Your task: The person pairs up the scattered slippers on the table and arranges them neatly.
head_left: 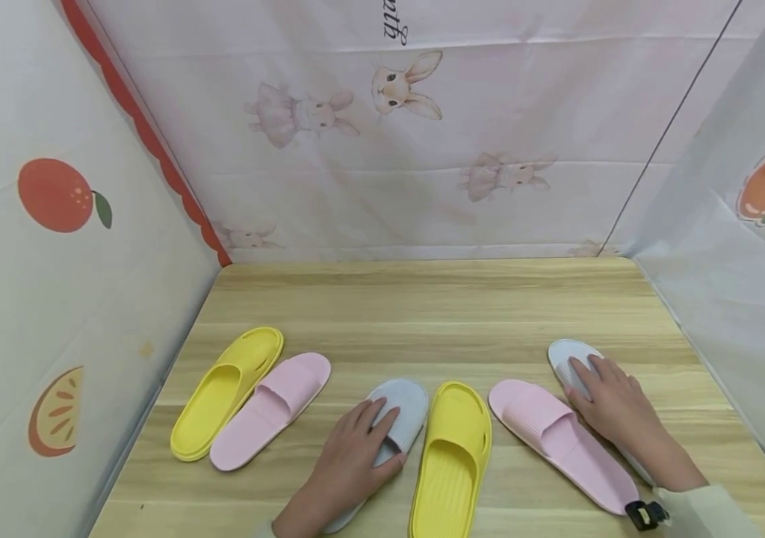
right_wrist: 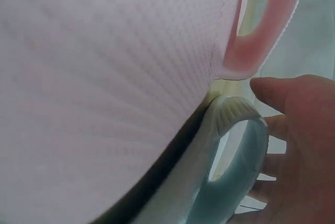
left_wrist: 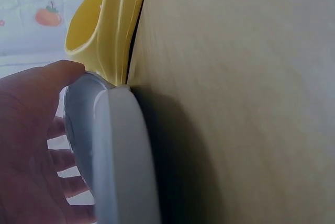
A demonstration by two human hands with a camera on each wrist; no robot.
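Left hand point(head_left: 349, 459) and right hand point(head_left: 614, 407), fingers curled, each grip a pale blue fabric slipper point(head_left: 396, 418) flanking the yellow moulded-foam slipper point(head_left: 453, 459) on the counter point(head_left: 423, 306), apparently to pair them.

On the pale wood-grain counter point(head_left: 436, 314) lie 2 yellow slippers point(head_left: 226, 392) point(head_left: 451, 459), 2 pink ribbed slippers point(head_left: 273, 409) point(head_left: 560, 441) and 2 pale blue-grey slippers point(head_left: 397, 418) point(head_left: 567, 359). The back cloth point(head_left: 423, 149) is pinkish white with rabbit prints; the side cloths point(head_left: 53, 224) carry orange fruit prints and a red scalloped edge.
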